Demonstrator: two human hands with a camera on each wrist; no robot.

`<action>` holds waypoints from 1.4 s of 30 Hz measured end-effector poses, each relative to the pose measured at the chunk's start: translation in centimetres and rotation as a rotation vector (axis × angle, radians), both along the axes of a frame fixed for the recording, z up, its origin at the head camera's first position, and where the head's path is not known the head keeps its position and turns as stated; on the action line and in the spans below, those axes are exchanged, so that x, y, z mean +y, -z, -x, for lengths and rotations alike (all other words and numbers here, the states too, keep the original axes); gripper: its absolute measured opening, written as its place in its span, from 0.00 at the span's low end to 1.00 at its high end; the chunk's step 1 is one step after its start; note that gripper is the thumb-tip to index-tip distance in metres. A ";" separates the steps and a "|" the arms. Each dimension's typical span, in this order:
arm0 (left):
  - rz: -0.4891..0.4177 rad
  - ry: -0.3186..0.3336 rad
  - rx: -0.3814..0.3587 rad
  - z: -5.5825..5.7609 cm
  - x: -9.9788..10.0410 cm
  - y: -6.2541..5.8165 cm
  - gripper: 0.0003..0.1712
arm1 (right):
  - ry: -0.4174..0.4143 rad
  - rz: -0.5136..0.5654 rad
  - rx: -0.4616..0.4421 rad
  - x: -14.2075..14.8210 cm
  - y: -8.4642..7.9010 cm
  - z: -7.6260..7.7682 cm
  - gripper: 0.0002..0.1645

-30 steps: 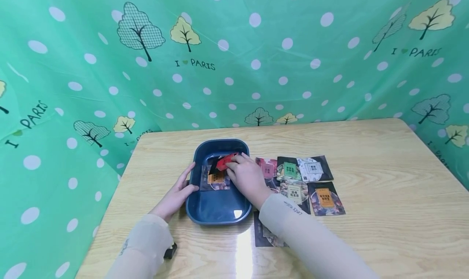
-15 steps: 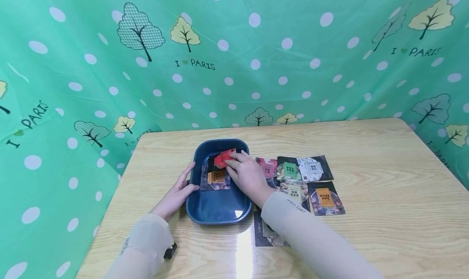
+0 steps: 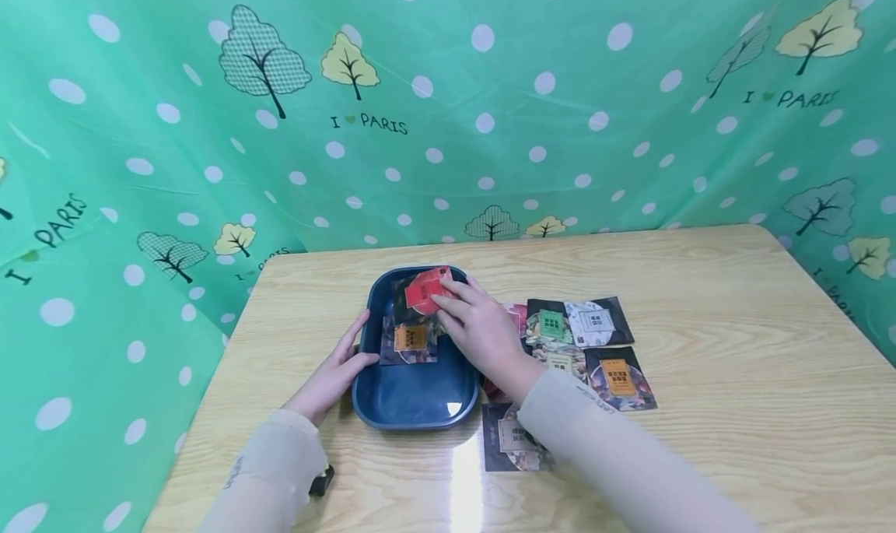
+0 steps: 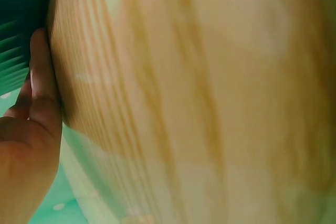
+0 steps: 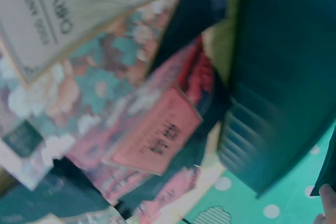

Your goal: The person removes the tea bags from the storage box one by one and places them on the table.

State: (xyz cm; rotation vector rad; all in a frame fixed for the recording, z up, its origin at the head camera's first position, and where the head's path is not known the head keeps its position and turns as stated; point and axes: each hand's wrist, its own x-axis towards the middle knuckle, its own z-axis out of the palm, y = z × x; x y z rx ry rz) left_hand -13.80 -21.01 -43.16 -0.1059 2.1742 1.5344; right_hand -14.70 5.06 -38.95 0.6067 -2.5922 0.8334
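Note:
A dark blue plastic bin (image 3: 416, 397) stands on the wooden table. My left hand (image 3: 334, 377) rests against its left side, thumb at the rim and fingers stretched along the wall. In the left wrist view, straight fingers (image 4: 41, 72) lie along the bin's ribbed side (image 4: 16, 51). Over the back of the bin, my right hand (image 3: 483, 331) pinches a flat red-and-black sachet (image 3: 421, 290) by its right edge, the sachet tilted. Below it, an orange-labelled sachet (image 3: 409, 338) lies flat in the bin. The right wrist view catches only a few fingertips (image 5: 328, 200) at its lower right corner.
Right of the bin, several sachets lie close together: a green-labelled one (image 3: 550, 325), a white one (image 3: 595, 323) and an orange-labelled one (image 3: 619, 377). A dark sachet (image 3: 514, 440) lies nearer the front. A small black object (image 3: 322, 481) sits beside the left sleeve.
My right hand has lifted the red-and-black sachet up and toward the back of the bin, turning its printed face into view. The left hand has stayed at the bin's side.

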 end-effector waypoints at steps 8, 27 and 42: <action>0.018 0.005 0.007 -0.1 0.0 0.0 0.42 | -0.010 -0.023 0.080 1.5 -1.8 -1.5 0.18; 0.034 -0.021 -0.010 -0.1 0.0 0.1 0.41 | 0.009 -0.080 0.285 9.2 -1.0 -5.3 0.24; 0.027 -0.023 -0.001 -0.2 0.1 0.1 0.43 | 0.016 -0.136 0.357 13.8 1.0 -9.1 0.37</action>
